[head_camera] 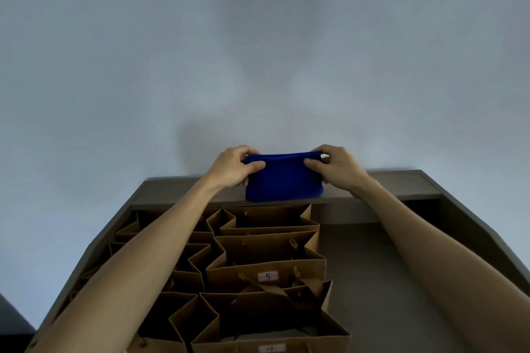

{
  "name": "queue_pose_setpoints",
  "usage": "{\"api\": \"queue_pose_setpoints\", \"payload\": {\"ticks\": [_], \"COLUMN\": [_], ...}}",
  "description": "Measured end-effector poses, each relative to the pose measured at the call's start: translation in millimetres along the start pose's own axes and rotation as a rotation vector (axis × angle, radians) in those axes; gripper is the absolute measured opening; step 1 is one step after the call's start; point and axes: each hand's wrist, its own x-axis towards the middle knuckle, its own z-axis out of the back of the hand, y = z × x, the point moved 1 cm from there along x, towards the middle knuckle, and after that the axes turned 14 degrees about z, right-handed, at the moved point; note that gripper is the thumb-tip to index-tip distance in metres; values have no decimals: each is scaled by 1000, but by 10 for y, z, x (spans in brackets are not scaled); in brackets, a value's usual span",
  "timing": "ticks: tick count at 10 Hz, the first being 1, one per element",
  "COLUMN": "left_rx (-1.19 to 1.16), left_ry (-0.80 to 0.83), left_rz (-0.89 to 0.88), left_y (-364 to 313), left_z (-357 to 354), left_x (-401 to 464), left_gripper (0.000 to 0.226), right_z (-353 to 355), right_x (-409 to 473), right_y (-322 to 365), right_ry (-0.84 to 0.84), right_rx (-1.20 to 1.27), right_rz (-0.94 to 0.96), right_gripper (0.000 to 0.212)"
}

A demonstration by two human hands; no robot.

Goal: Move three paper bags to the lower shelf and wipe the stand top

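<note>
Seen from above and behind the person's outstretched bare forearms, facing a pale blue-grey wall

At far left, rows of open brown paper bags [266, 249] stand upright and packed side by side on the lower shelf [372, 281], a smooth grey board; their stiff kraft sides fold into sharp angular gussets, and two carry small white labels, one reading 5. They fill the left and middle of the shelf, leaving its right part bare

Moving right, the left hand [229, 169] pinches the upper left corner of a blue cloth [282, 178], thumb in front and fingers curled behind. The cloth is soft, matte and folded into a thick rectangle, held upright with its lower edge on or just above the stand top [401, 188], a narrow flat grey surface running along the wall. It seems to be gripped at both corners to keep the fold neat and flat for wiping

Further right, the right hand [337, 170] mirrors the grip on the upper right corner, thumb in front, fingers wrapped over the top edge
</note>
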Motion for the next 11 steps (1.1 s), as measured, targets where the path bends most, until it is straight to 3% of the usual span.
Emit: {"api": "queue_pose_setpoints", "payload": {"ticks": [2, 3, 4, 5, 6, 8, 10, 11], "left_rx": [301, 373, 463, 561, 495, 478, 433, 215], "left_ry": [-168, -307, -270, -153, -46, -16, -123, -197], "left_rz": [4, -191, -300, -231, -129, -77, -88, -134], "left_y": [108, 113, 118, 228, 324, 286, 277, 259], "left_z": [-232, -299, -422, -537, -565, -544, -321, -186], "left_x": [98, 3, -69, -69, -56, -122, -493, -822], "left_gripper": [32, 34, 44, 52, 56, 56, 47, 35], "right_z": [-220, -236, -285, -393, -451, -476, -215, -139], "right_x": [36, -19, -121, -223, -254, -292, -243, -379], "right_y": [-244, -182, -78, -96, -171, -164, -17, 111], "right_ry": [8, -91, -3, 195, 205, 196, 338, 187], "right_rx": [-278, -344, -354, -405, -395, -406, -208, -222], "right_rz": [-117, 25, 185, 185, 157, 183, 97, 208], "right_gripper": [37, 39, 40, 42, 42, 38, 49, 42]}}
